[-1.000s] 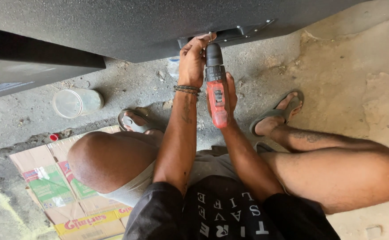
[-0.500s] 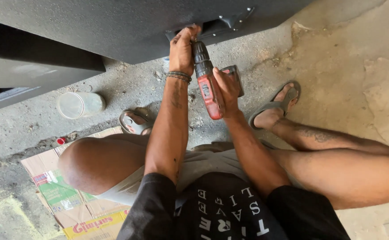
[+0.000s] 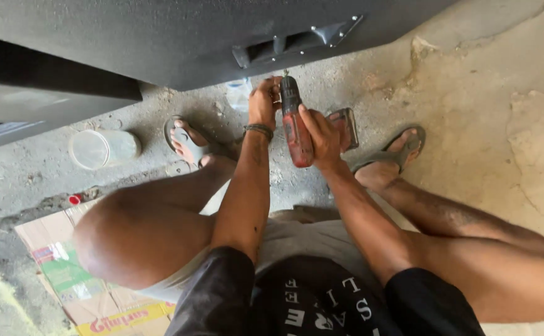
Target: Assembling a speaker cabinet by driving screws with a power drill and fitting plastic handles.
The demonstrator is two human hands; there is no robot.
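Observation:
My right hand (image 3: 322,134) grips a red and black cordless drill (image 3: 295,124), its nose pointing up at a dark grey metal panel (image 3: 160,37). My left hand (image 3: 264,99), with a bracelet at the wrist, is closed around the drill's black chuck near the tip. Just above the tip sits a recessed handle bracket (image 3: 297,40) fixed to the panel with small screws. I sit on the ground with both knees spread and sandals on my feet.
A clear plastic tub (image 3: 101,149) lies on its side on the concrete at the left. Flattened cardboard (image 3: 73,286) lies under my left leg, with a small red cap (image 3: 74,200) beside it. Cracked concrete floor (image 3: 502,124) spreads to the right.
The drill and both hands have come down and away from the panel's bracket. The view has shifted, so the bracket now shows fully above the drill tip.

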